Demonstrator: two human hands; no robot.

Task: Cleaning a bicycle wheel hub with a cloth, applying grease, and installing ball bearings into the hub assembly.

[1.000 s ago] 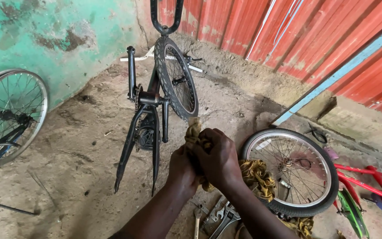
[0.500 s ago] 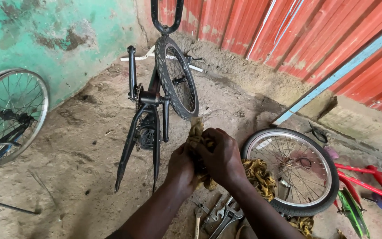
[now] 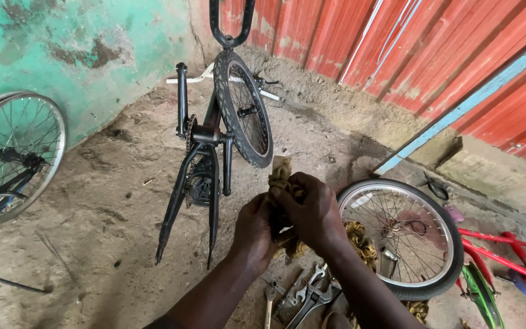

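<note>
Both hands – left hand [image 3: 254,228], right hand [image 3: 308,210] – clench a dirty yellowish rag [image 3: 280,173] at frame centre, fingers wrapped tight around it. The cloth looks soft, light and easily bunched anywhere along its folds. An upturned black bicycle frame [image 3: 199,176] stands at 11 o'clock, a loose wheel [image 3: 406,234] at 3 o'clock, spanners [image 3: 302,295] at 6 o'clock – open dirt floor [image 3: 92,244] lies at 9 o'clock.

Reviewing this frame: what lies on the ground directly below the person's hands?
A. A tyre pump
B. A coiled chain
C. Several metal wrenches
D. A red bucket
C. Under the left hand and right hand, which both grip a dirty rag, several metal wrenches lie on the dirt floor beside the loose wheel.
</note>
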